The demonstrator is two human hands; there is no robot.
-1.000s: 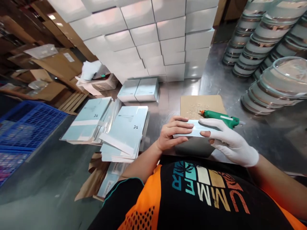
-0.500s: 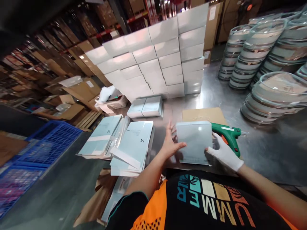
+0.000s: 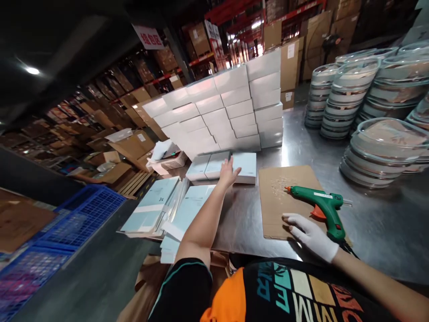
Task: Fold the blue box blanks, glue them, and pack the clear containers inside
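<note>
White fabric covers most of our right hand (image 3: 310, 236), leaving some fingertips bare; its fingers are loosely bent and partly open, with nothing in them, over the near part of a cardboard sheet (image 3: 273, 217). Just beyond it lies a green glue gun (image 3: 331, 208) on its side, its orange nozzle pointing left at a patch of clear, stringy bits on the cardboard.

Our bare left hand (image 3: 228, 172) reaches across the metal surface (image 3: 241, 228), fingers spread, where the middle box (image 3: 214, 165) and the right-hand box (image 3: 246, 164) meet — we cannot tell how firmly it touches either. With the left-hand box (image 3: 197, 167), these form a row just in front of our wall of white boxes (image 3: 221, 107).

Nearer us, to the left, light-blue flat sheets (image 3: 150, 203) lie in two piles — one partly behind our left arm. At far right stand stacks of round, clear-topped containers (image 3: 348, 96).
</note>
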